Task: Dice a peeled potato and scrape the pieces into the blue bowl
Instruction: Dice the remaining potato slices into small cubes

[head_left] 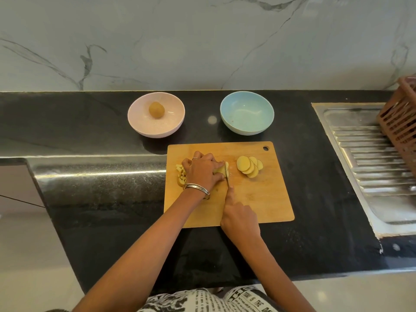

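**Knife down through potato slices at the centre of the board**

A wooden cutting board [258,199] lies on the black counter [112,194], a little below the middle of the frame. The left hand [202,171] comes in from the lower left, a ring on one finger and metal bangles [196,190] at the wrist. Its fingers are curled down over a small stack of potato slices [221,170], pinning it to the board. The right hand [239,218] sits just below and to the right, wrapped around the handle of a knife [227,176] with the index finger stretched along the top of the blade. The blade runs up the frame from that hand and stands in the held stack, just right of the left fingertips.

To the left of the left hand, partly hidden behind it, lies a small heap of diced potato pieces [181,173] near the board's left edge. To the right of the knife — well clear of both hands — a fan of round potato slices [248,166] rests overlapping on the board.

Above the board, in the middle of the frame, stand two bowls. The blue bowl [247,114] sits upper right of the board. The pink bowl [156,114] stands to its left, apart from it, and holds one whole potato [156,110].

At the right edge a steel sink drainboard [371,167] is set into the counter, with a brown slatted plastic basket [400,122] on it. A marble-patterned wall [202,41] fills the top of the frame.
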